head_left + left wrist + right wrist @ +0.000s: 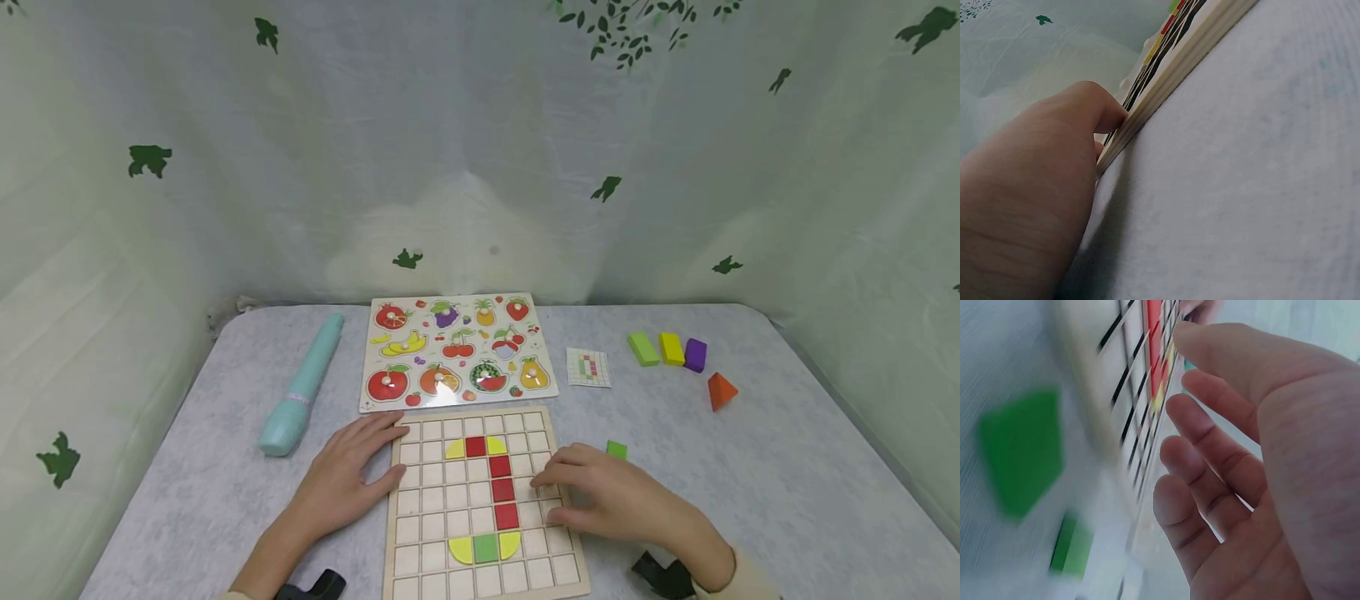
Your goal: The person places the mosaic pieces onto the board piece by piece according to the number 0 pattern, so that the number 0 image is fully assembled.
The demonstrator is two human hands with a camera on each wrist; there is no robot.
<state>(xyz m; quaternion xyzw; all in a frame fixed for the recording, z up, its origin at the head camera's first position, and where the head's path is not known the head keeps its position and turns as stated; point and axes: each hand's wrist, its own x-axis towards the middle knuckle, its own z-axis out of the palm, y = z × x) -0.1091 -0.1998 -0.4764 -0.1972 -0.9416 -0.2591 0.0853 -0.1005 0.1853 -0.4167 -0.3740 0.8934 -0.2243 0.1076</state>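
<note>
A wooden grid board (418,529) lies flat on the table. On it, red squares, yellow quarter-round pieces and a green square (486,548) form a figure. My left hand (351,467) rests at the board's left edge, fingers spread, its thumb touching the rim in the left wrist view. Above the board's right side is my right hand (600,492), its fingers loosely bent, with nothing visible between them. Beside that hand lies a green block (617,450), partly hidden. Two green pieces show blurred near the board in the right wrist view, the larger one (1022,453) closer.
Behind the board lies a fruit puzzle (461,354). A small pattern card (588,367) sits to its right. Farther right are a light green block (643,349), a yellow block (671,349), a purple block (695,355) and an orange triangular block (722,392). A teal bottle-shaped object (300,392) lies left.
</note>
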